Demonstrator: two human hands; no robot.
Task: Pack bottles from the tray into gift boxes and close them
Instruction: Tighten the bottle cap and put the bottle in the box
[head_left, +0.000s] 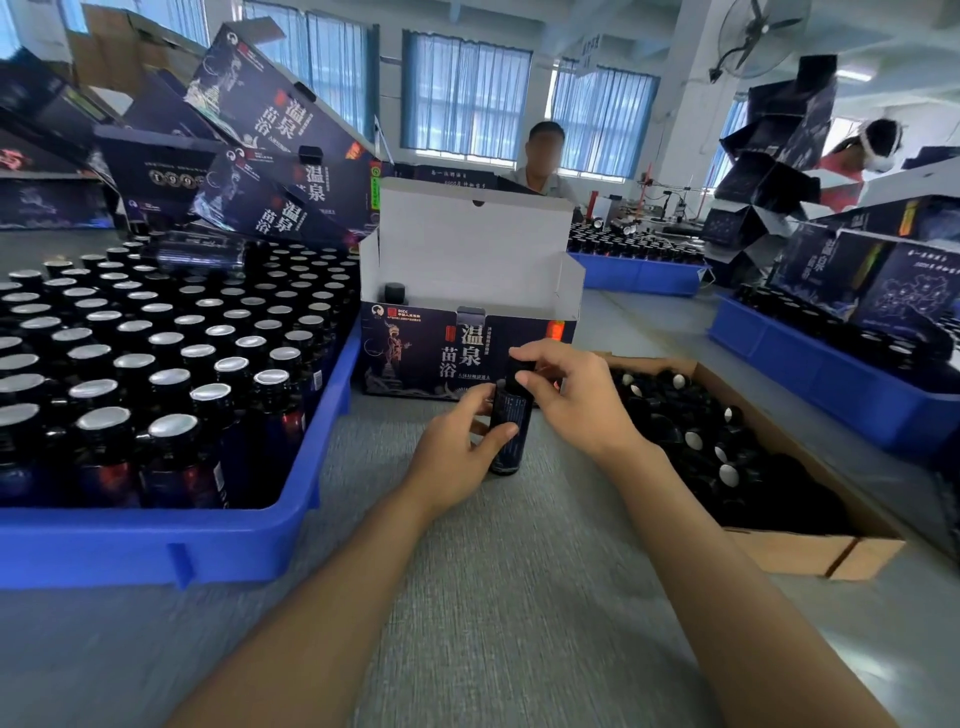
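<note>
A: While the left hand (457, 441) grips the dark bottle (511, 421) round its body, what does the right hand (571, 395) do?

B: It pinches the black cap (519, 371) on top of this bottle, with the thumb on one side and the fingertips on the other side.

A: Where is the bottle exactly?

B: It is upright over the grey table (493, 597), between the 2 hands, just in front of the open gift box (467, 353). Its base looks to be on the table.

A: And the gift box?

B: Its lid stands up and the inside is white. At its left end I see 1 capped bottle (395, 292) already inside.

A: The tray?

B: The blue tray (208, 540) is on the left, just beside the gift box. It is full of standing bottles (171, 364) with silver foil tops and no caps.

A: What is on the right?

B: A low cardboard box (810, 545) full of loose black caps (727, 473), some with the white inside turned up.

A: Behind?

B: More dark boxes (275, 114) lean in a pile at the back left, and another person (543, 161) is at the far side of the table.
</note>
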